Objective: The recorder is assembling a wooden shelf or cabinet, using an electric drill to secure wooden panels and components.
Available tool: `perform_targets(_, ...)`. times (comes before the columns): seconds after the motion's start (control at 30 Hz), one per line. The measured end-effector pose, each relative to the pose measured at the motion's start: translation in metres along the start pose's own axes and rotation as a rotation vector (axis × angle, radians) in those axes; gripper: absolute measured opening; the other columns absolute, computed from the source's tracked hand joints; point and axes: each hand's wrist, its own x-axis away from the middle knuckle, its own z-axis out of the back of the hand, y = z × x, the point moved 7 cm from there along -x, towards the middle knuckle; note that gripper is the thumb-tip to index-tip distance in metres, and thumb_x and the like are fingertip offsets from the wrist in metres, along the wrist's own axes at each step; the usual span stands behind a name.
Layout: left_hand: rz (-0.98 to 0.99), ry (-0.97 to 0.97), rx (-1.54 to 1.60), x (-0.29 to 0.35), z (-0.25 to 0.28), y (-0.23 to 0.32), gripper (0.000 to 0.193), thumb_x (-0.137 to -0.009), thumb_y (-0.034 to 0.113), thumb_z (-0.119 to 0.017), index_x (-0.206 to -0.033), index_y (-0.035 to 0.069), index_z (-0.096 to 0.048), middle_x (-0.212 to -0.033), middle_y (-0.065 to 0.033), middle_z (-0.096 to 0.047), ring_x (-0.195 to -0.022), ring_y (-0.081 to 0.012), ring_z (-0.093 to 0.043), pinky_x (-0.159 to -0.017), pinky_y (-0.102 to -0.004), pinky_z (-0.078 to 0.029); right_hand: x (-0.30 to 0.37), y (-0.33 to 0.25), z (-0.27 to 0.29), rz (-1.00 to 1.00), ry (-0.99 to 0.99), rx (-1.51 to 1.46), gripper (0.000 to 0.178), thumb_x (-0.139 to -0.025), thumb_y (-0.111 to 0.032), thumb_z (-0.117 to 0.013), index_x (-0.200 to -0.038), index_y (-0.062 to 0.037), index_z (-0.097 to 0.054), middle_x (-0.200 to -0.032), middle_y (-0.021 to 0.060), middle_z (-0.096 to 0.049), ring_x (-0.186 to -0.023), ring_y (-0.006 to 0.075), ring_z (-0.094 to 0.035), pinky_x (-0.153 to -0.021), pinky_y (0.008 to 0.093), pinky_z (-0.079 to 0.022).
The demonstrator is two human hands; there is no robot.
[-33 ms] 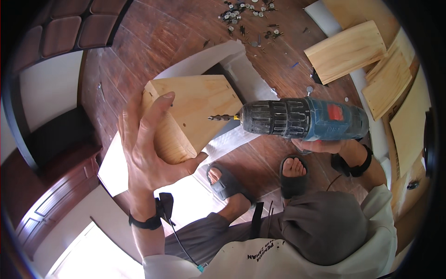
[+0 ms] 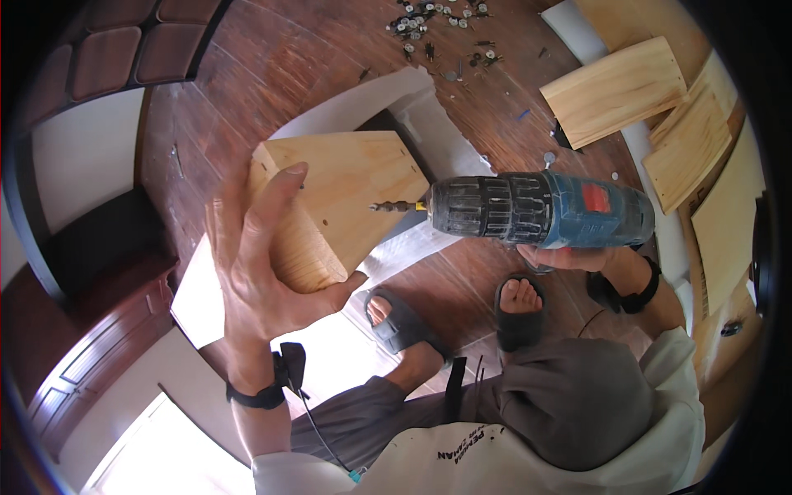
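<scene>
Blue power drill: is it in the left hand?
No, the right hand holds the blue power drill, while the left hand grips the wooden piece.

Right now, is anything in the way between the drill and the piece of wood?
Nothing visible stands between the drill bit and the wooden piece: the bit's tip overlaps its face in view, though contact can't be judged. The left hand has a finger over the wooden piece, farther left than the tip.

Wooden piece [image 2: 355, 177]: pale, grained, thick, small dark holes [image 2: 324, 222] in its broad face, which is turned to view. Power drill [image 2: 532, 210]: blue and black, scuffed; drill bit [image 2: 393, 207] points left, overlapping the piece's right edge; contact indeterminable.
</scene>
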Motion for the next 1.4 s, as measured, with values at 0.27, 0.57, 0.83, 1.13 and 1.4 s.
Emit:
perform_targets(0.27, -0.03, 0.017, 0.006, -0.004, 0.001, 0.006, 0.098, -0.037, 0.023, -0.087, -0.13, 0.017, -0.057, -0.135, -0.0252, -0.048, -0.118, -0.0427, -0.053, -0.093, -0.0518, -0.048, 0.019, -0.009, 0.02, 0.241, 0.25, 1.125, 0.038, -0.073, -0.015, -0.07, -0.11, -0.0096, -0.065, -0.086, 0.0063, -0.062, -0.079, 0.0241, -0.062, -0.072, 0.0366, -0.049)
perform_targets(0.57, -0.022, 0.009, -0.041, 0.0, -0.002, -0.002, 0.093, -0.054, 0.053, -0.08, -0.136, 0.018, -0.054, -0.142, -0.0216, -0.043, -0.123, -0.0395, -0.052, -0.094, -0.0537, -0.049, 0.007, 0.048, 0.019, 0.088, 0.01, 1.27, 0.044, -0.071, -0.015, -0.071, -0.114, -0.0139, -0.065, -0.099, 0.0067, -0.064, -0.097, 0.0274, -0.06, -0.086, 0.0403, -0.045)
perform_targets(0.83, -0.058, 0.004, -0.129, 0.007, 0.006, -0.001, 0.093, -0.061, 0.056, -0.078, -0.142, 0.023, -0.046, -0.141, -0.0237, -0.042, -0.121, -0.0426, -0.052, -0.091, -0.0557, -0.049, -0.132, -0.052, 0.184, 0.192, 1.06, 1.263, 0.015, -0.089, -0.017, -0.059, -0.087, -0.0027, -0.063, -0.088, 0.0204, -0.065, -0.085, 0.0404, -0.064, -0.073, 0.0484, -0.053)
perform_targets(1.13, 0.029, 0.023, -0.041, -0.003, 0.006, 0.002, 0.095, -0.036, 0.032, -0.087, -0.127, 0.021, -0.061, -0.134, -0.0231, -0.049, -0.117, -0.0392, -0.052, -0.096, -0.0514, -0.042, -0.177, -0.031, 0.237, -0.099, 0.92, 1.266, 0.012, -0.072, -0.005, -0.064, -0.08, 0.0047, -0.066, -0.086, 0.03, -0.066, -0.089, 0.0472, -0.064, -0.081, 0.0503, -0.053)
perform_targets(1.4, 0.081, -0.003, 0.018, -0.004, 0.01, 0.001, 0.097, -0.033, 0.034, -0.09, -0.126, 0.021, -0.062, -0.135, -0.0216, -0.049, -0.116, -0.0388, -0.052, -0.096, -0.0516, -0.041, -0.165, -0.079, 0.066, 0.18, 0.397, 0.124, 0.035, -0.077, -0.007, -0.069, -0.11, 0.0035, -0.068, -0.077, 0.0066, -0.069, -0.069, 0.0117, -0.068, -0.062, 0.0275, -0.056)
